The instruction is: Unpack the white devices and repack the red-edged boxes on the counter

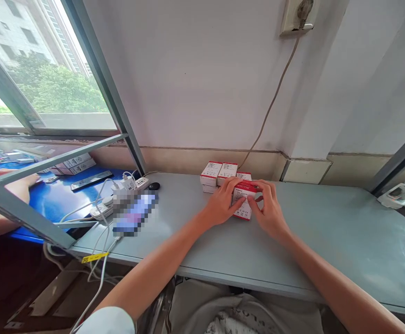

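Observation:
A small red-and-white carton [243,200] stands on the grey table [327,232], gripped from both sides. My left hand [221,202] wraps its left side, fingers closed on it. My right hand [269,208] presses its right side and top with the fingers curled. Just behind, against the wall, sits a cluster of similar red-and-white cartons [219,173], some stacked.
A power strip with white chargers and cables [124,190] lies at the table's left end beside a blurred phone [135,213] and a small black object [154,186]. Another person's hand [15,185] rests on a blue table to the left. A cable [272,104] runs down the wall.

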{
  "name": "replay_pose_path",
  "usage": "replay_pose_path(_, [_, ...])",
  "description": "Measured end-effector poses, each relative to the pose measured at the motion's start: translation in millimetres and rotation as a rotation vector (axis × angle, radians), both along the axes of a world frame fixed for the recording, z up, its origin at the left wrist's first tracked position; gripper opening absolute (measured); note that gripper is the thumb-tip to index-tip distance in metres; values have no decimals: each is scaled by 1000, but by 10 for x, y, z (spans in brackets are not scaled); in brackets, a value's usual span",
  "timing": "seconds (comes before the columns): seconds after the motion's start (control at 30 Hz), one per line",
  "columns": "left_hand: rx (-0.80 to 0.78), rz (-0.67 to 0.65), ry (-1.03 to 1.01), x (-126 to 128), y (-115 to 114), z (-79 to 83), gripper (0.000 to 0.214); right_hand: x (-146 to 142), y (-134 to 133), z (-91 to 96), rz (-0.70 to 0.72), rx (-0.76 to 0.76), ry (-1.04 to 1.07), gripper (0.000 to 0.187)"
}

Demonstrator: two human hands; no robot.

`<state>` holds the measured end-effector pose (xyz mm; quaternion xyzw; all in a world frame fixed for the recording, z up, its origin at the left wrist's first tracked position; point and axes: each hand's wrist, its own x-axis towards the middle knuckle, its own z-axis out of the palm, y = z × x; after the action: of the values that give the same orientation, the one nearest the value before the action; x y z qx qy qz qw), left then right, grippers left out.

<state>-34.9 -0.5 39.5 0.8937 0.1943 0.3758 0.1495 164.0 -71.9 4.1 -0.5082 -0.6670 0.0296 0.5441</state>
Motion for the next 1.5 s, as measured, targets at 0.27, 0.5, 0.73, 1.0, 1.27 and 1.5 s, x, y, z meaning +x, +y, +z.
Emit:
replay_pose_path(0.27, [-8, -2, 6, 1, -4, 13, 54, 0, -6, 12, 5, -15, 2, 39])
replay_pose_path(0.5, [-22, 12, 32, -5, 8, 2, 57, 8, -4, 21, 0, 1, -20, 39])
replay_pose_path(0.73, [-107, 31, 124, -32, -20, 1, 68, 6, -21, 53, -11, -15, -15, 40])
replay_pose_path(1.0, [-109, 50, 137, -31, -33, 8, 70, 22, -11, 36, -10, -22, -22, 42])
replay_pose_path(1.27, [-83, 42, 121, -33, -26, -1, 70, 39, -3, 33, -6, -33, -27, 42])
replay_pose_path(1.5, [-93, 37, 136, -35, -10, -19, 74, 43, -22, 50, -5, -61, -19, 43])
